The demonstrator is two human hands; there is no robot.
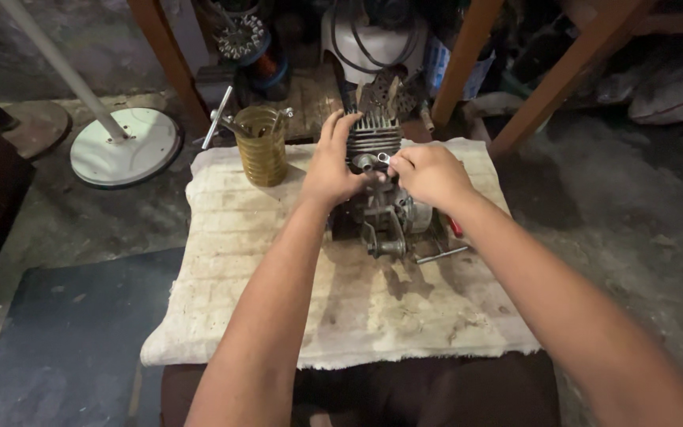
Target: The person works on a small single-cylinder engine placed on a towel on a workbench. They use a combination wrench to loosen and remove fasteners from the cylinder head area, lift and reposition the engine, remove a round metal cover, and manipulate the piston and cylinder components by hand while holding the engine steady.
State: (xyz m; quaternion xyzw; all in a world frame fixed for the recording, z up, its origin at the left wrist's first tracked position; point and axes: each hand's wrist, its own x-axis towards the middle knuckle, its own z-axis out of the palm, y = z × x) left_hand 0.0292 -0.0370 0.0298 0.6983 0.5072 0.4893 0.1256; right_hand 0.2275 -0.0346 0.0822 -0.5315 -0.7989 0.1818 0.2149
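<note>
A small grey metal engine (379, 207) with cooling fins stands on a dirty whitish cloth (278, 300) that covers a low table. My left hand (332, 162) grips the finned cylinder on its left side. My right hand (427, 172) is at the top of the engine, fingers pinched on a small shiny metal part (382, 158). Both forearms reach in from the bottom of the view.
A ribbed yellowish cup (262, 145) with tools in it stands at the cloth's back left. A metal rod (442, 255) and a red-handled tool (454, 226) lie right of the engine. A white round stand base (124, 146) sits on the floor left; wooden legs (563, 75) rise behind.
</note>
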